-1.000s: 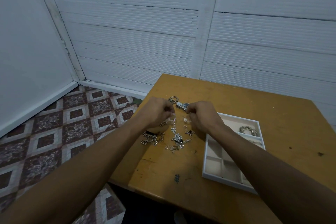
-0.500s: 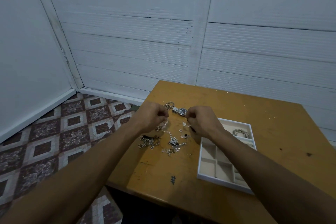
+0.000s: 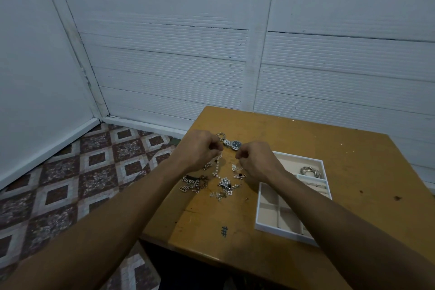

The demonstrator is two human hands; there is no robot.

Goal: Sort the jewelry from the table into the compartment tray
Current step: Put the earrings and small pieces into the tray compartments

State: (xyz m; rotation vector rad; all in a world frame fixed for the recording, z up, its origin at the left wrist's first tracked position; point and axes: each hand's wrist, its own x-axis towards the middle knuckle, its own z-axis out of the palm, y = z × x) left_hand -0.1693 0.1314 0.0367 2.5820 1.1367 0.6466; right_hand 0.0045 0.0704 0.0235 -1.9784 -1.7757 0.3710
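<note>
A tangle of silver jewelry (image 3: 224, 186) lies on the wooden table (image 3: 353, 160), with a chunky chain (image 3: 190, 185) at its left. My left hand (image 3: 202, 148) is curled above the pile and pinches a pearl strand (image 3: 217, 168) that hangs down to the table. My right hand (image 3: 256, 160) is curled too and seems to pinch a fine chain with a small charm (image 3: 234, 167) below its fingertips. Behind the hands lies a wristwatch (image 3: 233, 144). The white compartment tray (image 3: 282, 233) sits right of the pile, partly under my right forearm.
Silver bangles (image 3: 310, 170) lie in the tray's far right compartment. A link bracelet (image 3: 221, 135) lies beside the watch. The table's left edge drops to a patterned tile floor (image 3: 70, 183). White plank walls stand behind.
The view has tilted upward, so the table sits lower in the frame. Both hands stay over the pile, still pinching, with the pearl strand hanging from the left one.
</note>
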